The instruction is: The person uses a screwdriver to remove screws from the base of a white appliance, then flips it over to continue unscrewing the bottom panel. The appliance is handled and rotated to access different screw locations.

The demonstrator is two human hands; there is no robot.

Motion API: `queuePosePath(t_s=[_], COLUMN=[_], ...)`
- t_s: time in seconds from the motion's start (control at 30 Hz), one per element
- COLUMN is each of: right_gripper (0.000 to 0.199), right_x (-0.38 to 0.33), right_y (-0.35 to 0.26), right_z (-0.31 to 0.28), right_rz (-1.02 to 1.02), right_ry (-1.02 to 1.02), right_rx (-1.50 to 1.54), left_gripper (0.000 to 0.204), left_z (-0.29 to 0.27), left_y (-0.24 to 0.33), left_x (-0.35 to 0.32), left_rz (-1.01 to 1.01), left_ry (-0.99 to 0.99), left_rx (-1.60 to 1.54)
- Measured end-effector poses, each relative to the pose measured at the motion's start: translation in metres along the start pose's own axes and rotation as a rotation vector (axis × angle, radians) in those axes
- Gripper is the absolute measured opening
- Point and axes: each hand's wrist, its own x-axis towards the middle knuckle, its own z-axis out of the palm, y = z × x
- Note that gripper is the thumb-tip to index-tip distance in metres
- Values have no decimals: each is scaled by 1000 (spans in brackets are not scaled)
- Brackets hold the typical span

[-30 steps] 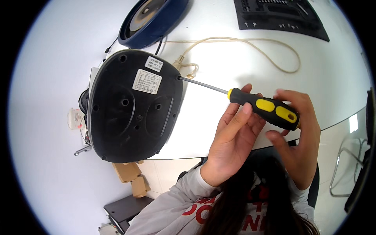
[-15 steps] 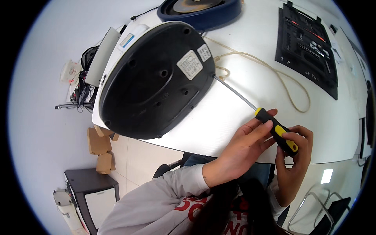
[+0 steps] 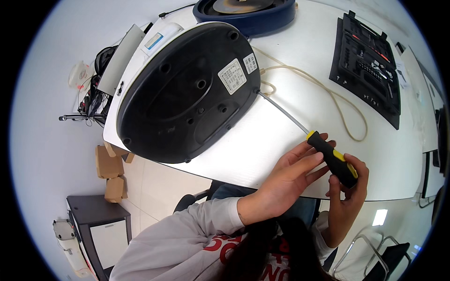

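Observation:
A white appliance lies tipped on the table, its black oval base with two white labels facing me. The tip of a screwdriver meets a hole near the base's right edge. Its black and yellow handle slants down toward me. My left hand is closed round the front of the handle, near the yellow collar. At the butt end, the fingers of my right hand grip the handle. Any screw in the hole is hidden.
A beige power cord loops beside the appliance. A dark blue round pot-like part stands behind it. At the far right lies a black tool case; several small screws rest at its near edge. Boxes and a dark cabinet stand left.
The screwdriver handle has turned about its length, so its yellow panel faces more to the right. My right fingers have shifted round the butt. The whole view has moved slightly.

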Motion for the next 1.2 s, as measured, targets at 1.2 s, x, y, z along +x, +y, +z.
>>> queuePosePath(t_s=[1.2], right_gripper=[49], right_x=[0], right_y=[2], right_z=[12], right_rz=[-35], right_ry=[65], right_rx=[68], left_gripper=[38], left_z=[-12], left_y=[0], left_x=[-1], left_rz=[-13], left_ry=[38], left_rx=[-42])
